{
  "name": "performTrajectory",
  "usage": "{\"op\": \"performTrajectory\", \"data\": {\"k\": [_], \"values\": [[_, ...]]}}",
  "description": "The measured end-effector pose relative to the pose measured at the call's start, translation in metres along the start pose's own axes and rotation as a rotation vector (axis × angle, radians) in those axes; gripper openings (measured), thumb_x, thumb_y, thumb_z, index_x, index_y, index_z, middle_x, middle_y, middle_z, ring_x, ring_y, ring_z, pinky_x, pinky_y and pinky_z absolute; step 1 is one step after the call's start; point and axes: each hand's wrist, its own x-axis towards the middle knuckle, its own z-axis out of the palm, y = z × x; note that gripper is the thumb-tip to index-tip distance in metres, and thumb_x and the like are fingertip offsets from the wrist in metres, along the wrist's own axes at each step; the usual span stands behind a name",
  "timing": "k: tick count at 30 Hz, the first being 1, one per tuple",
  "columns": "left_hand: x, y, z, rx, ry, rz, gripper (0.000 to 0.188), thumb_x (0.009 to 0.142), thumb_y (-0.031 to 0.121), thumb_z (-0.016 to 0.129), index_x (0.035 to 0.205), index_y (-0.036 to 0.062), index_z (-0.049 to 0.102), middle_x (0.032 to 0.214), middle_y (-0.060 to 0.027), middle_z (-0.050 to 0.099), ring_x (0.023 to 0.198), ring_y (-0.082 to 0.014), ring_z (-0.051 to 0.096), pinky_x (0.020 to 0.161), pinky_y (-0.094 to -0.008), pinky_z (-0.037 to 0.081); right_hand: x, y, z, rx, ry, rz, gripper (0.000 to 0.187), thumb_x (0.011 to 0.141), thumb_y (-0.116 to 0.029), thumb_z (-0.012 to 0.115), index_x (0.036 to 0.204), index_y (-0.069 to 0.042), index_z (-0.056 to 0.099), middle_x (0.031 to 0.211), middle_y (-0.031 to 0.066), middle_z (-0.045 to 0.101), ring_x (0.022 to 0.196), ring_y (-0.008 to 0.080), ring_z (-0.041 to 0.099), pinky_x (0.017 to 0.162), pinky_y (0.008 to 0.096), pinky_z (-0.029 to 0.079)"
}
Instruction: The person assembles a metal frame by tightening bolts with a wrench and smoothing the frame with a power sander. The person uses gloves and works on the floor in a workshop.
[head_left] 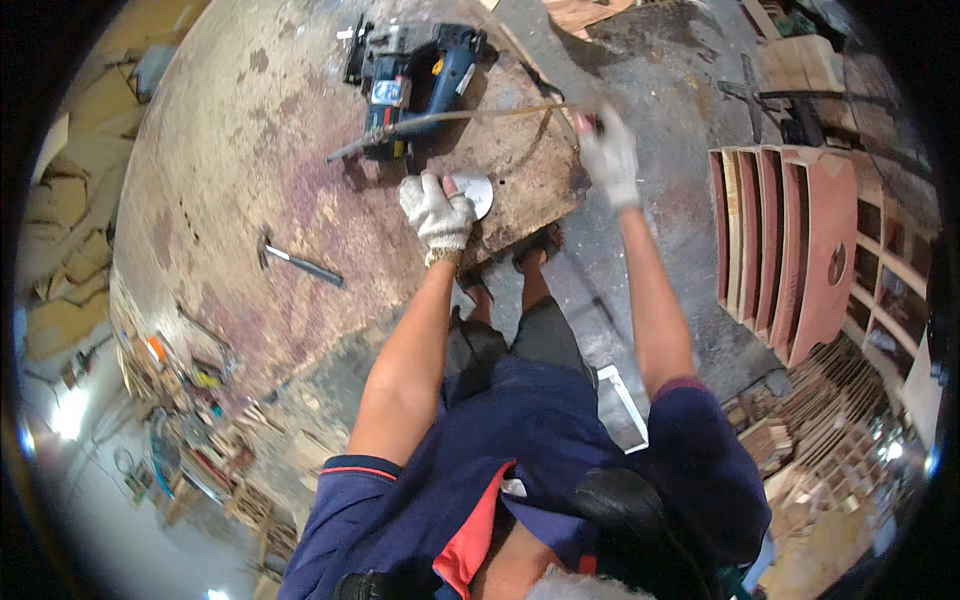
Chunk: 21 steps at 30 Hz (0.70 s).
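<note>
My left hand (436, 212), in a whitish knit glove, is closed at the workbench's right side, its thumb over the edge of a pale flat disc (474, 194). Part of the disc is covered by the glove. My right hand (610, 160), also gloved, is raised past the bench edge and blurred by motion. Its fingers look closed around the right end of a long thin brown strip (480, 114). That strip stretches leftward in front of a blue and black power tool (415, 85) lying on the bench.
A claw hammer (300, 262) lies on the worn workbench (230, 180) to the left. Reddish wooden panels (785, 245) stand in a row at the right. Scrap wood and tools (195, 365) clutter the lower left. A white frame (625, 405) is beside my legs.
</note>
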Motion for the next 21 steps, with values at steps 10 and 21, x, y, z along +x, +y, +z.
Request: {"op": "performTrajectory", "data": {"k": [10, 21], "values": [[0.002, 0.002, 0.000, 0.038, -0.095, -0.105, 0.020, 0.084, 0.021, 0.063, 0.093, 0.0035, 0.059, 0.091, -0.0214, 0.056, 0.092, -0.0433, 0.053, 0.080, -0.0534, 0.042, 0.204, 0.009, 0.178, 0.205, 0.025, -0.296, 0.039, 0.101, -0.034, 0.050, 0.117, -0.002, 0.065, 0.123, 0.0205, 0.067, 0.117, 0.0278, 0.062, 0.098, 0.0398, 0.049], [0.002, 0.002, -0.002, 0.042, -0.111, -0.124, 0.018, 0.083, 0.019, 0.064, 0.092, 0.0041, 0.060, 0.094, -0.0221, 0.057, 0.092, -0.0437, 0.053, 0.080, -0.0545, 0.042, 0.183, 0.076, 0.182, 0.060, -0.441, -0.076, 0.041, 0.102, -0.017, 0.043, 0.141, -0.009, 0.054, 0.134, 0.0194, 0.061, 0.122, 0.0378, 0.058, 0.106, 0.0430, 0.045]]}}
